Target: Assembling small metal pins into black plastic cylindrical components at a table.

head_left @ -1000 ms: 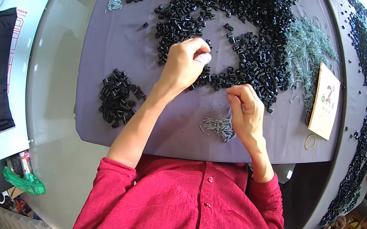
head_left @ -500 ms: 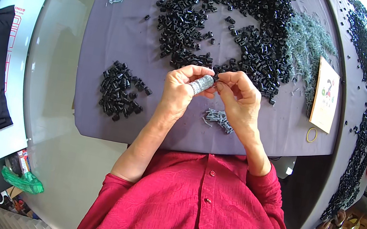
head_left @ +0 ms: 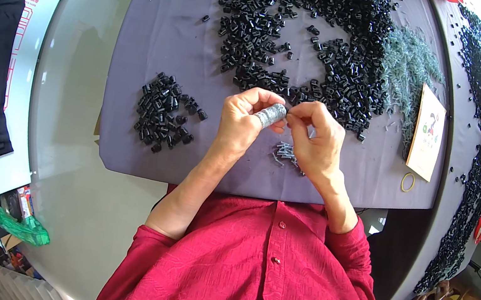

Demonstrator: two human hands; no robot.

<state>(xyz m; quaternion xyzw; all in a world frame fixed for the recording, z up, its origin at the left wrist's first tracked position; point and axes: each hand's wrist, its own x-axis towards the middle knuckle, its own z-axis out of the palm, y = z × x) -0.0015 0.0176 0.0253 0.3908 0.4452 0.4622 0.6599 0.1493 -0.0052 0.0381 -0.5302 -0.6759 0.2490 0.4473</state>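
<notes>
Left hand (head_left: 243, 117) pinches small black cap (head_left: 287, 111) against right hand (head_left: 323, 143), whose grip is unclear. Side cap pile (head_left: 160, 116) looks done; big cap heap (head_left: 252, 34) and loose screws (head_left: 285, 153) look unworked.

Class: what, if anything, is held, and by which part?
Left hand and right hand apparently pinch a small dark piece; which part cannot be told.

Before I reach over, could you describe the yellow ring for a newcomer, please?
On the purplish table, find the pale booklet at the right. Just below it in the picture lies the yellow ring, a thin hoop, unlike the flat booklet.
</notes>
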